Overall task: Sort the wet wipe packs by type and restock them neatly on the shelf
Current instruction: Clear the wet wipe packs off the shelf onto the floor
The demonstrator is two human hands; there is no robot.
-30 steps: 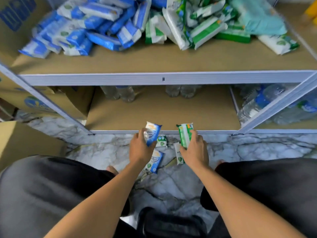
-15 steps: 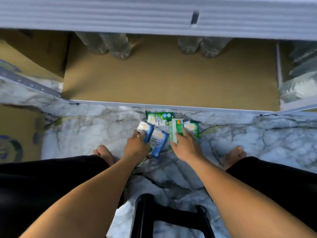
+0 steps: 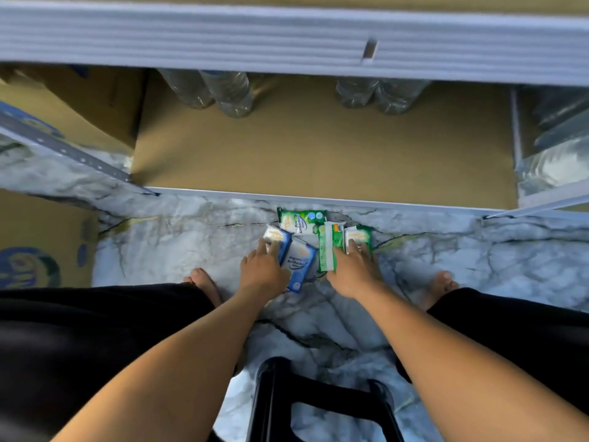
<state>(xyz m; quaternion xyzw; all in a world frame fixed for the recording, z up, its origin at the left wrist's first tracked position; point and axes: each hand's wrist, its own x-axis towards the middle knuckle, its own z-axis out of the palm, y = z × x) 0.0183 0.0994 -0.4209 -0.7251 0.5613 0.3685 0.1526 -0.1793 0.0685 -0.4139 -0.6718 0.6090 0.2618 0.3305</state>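
On the marble floor (image 3: 178, 250) before the lower shelf (image 3: 318, 148), the left hand (image 3: 263, 269) grips a blue-and-white wipe pack (image 3: 276, 239) beside a second blue pack (image 3: 299, 264). The right hand (image 3: 353, 271) grips an edge-up green pack (image 3: 327, 250) near a flat green pack (image 3: 301, 220).

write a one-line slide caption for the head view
Sorting wet wipes on the marble floor by the low shelf: left hand grips a blue pack, right hand grips a green pack

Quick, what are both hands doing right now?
Left hand: holding a blue pack.
Right hand: holding a green pack.
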